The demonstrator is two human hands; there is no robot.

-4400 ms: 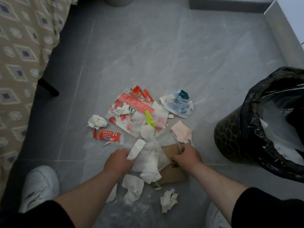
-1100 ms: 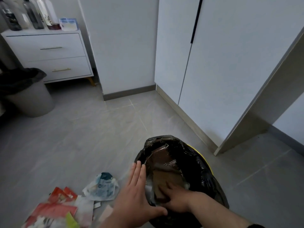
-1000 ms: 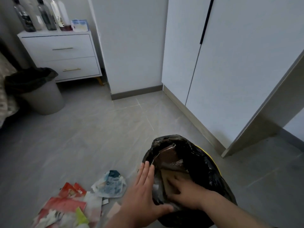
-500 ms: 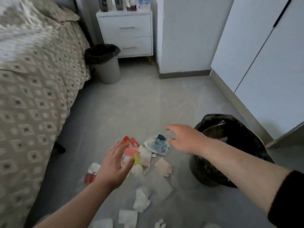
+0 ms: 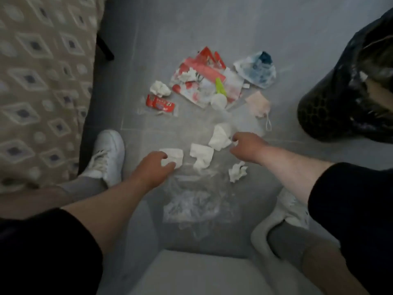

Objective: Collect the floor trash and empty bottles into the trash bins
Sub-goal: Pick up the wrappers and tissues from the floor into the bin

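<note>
Trash lies scattered on the grey floor. My left hand point(image 5: 152, 168) curls over a flat white tissue point(image 5: 175, 154), thumb and fingers on its near edge. My right hand point(image 5: 247, 145) has bent fingertips at the edge of a folded white tissue point(image 5: 219, 137); motion blur hides any grip. Another tissue point(image 5: 202, 156) and a crumpled one point(image 5: 237, 171) lie between my hands. Farther off lie a red-and-white wrapper point(image 5: 197, 81), a red packet point(image 5: 160, 103), a blue-and-white bag point(image 5: 257, 71) and a pink mask point(image 5: 257, 103). The black-lined trash bin point(image 5: 314, 111) stands at the right.
A patterned bed cover point(image 5: 42, 81) fills the left side, with a dark bed leg point(image 5: 104, 46) beside it. My white shoes point(image 5: 106, 156) point(image 5: 291, 209) flank a clear plastic bag point(image 5: 191, 205). A pale flat surface point(image 5: 202, 273) sits at the bottom edge.
Both hands left the bin, where they had pressed the cardboard in. They swung back over the pile and dropped to the near tissues. The view tilted down to the floor.
</note>
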